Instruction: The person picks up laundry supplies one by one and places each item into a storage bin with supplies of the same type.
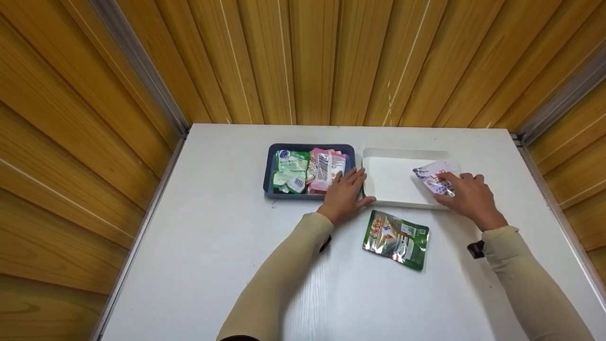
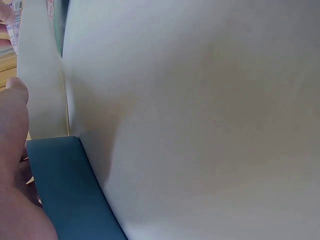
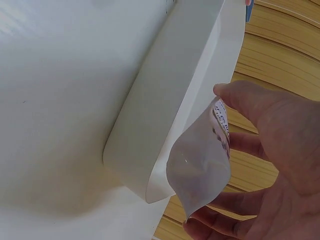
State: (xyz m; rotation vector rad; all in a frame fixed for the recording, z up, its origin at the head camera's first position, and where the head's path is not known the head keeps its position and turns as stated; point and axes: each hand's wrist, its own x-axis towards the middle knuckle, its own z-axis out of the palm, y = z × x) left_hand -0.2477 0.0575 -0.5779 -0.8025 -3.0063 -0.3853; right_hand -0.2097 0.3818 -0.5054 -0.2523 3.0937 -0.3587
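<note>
In the head view my right hand pinches a white and purple pouch above the right end of a white tray. The right wrist view shows thumb and fingers on either side of this pouch, its pale bottom bulging beside the tray wall. My left hand lies with fingers extended where the white tray meets a dark blue tray. Its thumb points toward the white tray's near-left corner. Green pouches and pink pouches sit side by side in the blue tray.
On the white table, a green and gold pouch lies flat in front of the white tray. Wood-patterned panels rise behind the table and along both sides, with grey metal posts at the corners.
</note>
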